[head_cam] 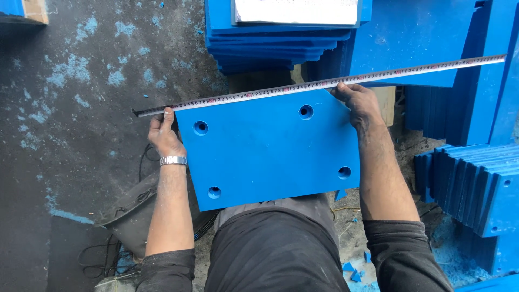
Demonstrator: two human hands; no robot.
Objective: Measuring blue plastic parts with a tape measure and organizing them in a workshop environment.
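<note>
Panel: a blue plastic panel [270, 157] with four round holes rests on my lap, tilted slightly.
Stacks: more blue panels [275, 46] lie piled beyond the panel's far edge; others [476, 186] stand to its right.
Tape: a steel measuring tape [324, 84] lies stretched along the panel's far edge, running past both corners.
Right hand: my right hand [359, 103] pinches the tape onto the panel's far right corner.
Left hand: my left hand [165, 135], wristwatch [173, 160] on it, grips the tape's end at the far left corner.
</note>
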